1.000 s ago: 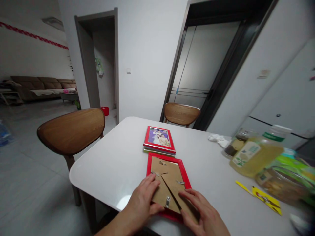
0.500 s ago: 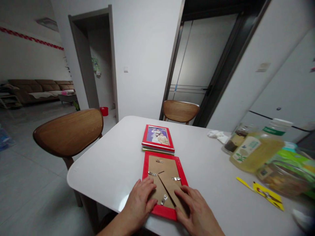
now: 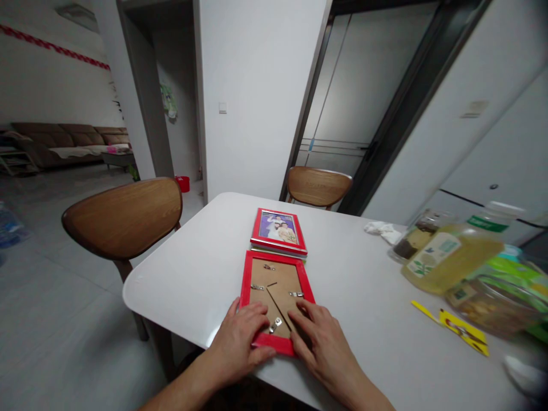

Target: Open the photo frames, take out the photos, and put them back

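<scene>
A red picture frame [image 3: 245, 282] lies face down on the white table, its brown backing board [image 3: 282, 277] up. Small metal clips [image 3: 276, 325] sit along the board, and a dark slanting slit marks one side of a stand flap. My left hand [image 3: 246, 337] grips the lower left corner, fingers over the rim and thumb by the bottom edge. On the lower right, my right hand [image 3: 323, 337] holds the frame's side, fingertips on the board near the flap. Just beyond, another red frame [image 3: 302, 234] with a group photo [image 3: 277, 228] rests face up on a stack.
On the right of the table [image 3: 180, 274] stand a large bottle of yellow liquid [image 3: 460, 257], a glass jar [image 3: 422, 234], a clear food container [image 3: 492, 305] and a yellow packet [image 3: 464, 331]. Crumpled tissue [image 3: 382, 230] lies farther back. Wooden chairs [image 3: 124, 220] flank the table.
The red frame under my hands has shifted slightly left and away from me, both hands moving with it. The head view has also tilted a little.
</scene>
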Demonstrator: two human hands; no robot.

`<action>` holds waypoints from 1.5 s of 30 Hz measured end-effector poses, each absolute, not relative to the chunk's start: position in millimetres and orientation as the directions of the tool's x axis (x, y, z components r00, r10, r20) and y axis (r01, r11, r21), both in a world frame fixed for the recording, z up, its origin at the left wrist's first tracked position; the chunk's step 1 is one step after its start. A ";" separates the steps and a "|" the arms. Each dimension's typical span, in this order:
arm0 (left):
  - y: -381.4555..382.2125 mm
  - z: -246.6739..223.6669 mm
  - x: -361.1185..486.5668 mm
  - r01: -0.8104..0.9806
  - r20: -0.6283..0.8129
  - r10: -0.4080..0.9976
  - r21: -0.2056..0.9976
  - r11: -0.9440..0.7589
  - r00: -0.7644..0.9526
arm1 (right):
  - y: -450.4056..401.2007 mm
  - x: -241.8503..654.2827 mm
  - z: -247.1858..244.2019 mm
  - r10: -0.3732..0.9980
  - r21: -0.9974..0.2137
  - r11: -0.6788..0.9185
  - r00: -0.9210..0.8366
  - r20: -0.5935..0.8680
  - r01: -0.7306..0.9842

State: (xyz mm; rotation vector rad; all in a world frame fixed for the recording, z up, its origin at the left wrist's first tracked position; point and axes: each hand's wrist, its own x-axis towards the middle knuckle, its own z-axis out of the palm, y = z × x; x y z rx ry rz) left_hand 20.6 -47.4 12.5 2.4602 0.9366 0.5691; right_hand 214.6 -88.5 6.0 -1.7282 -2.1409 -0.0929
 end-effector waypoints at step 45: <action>-45.1 20.6 19.0 0.532 0.200 0.734 0.571 -0.626 0.649 | -16.7 166.2 21.4 0.928 -0.234 0.337 -0.281 0.244 0.912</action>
